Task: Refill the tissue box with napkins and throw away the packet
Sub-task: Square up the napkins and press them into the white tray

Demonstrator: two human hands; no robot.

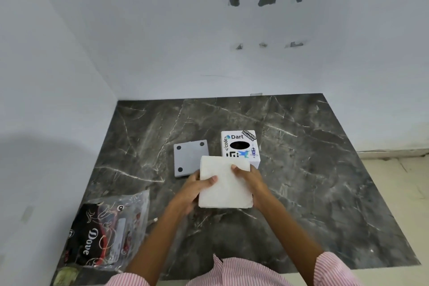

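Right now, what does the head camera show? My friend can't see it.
Two hands, left hand and right hand, hold a white napkin stack above a dark marble table. Behind it are a stickered tissue box and its grey base; the packet lies left.
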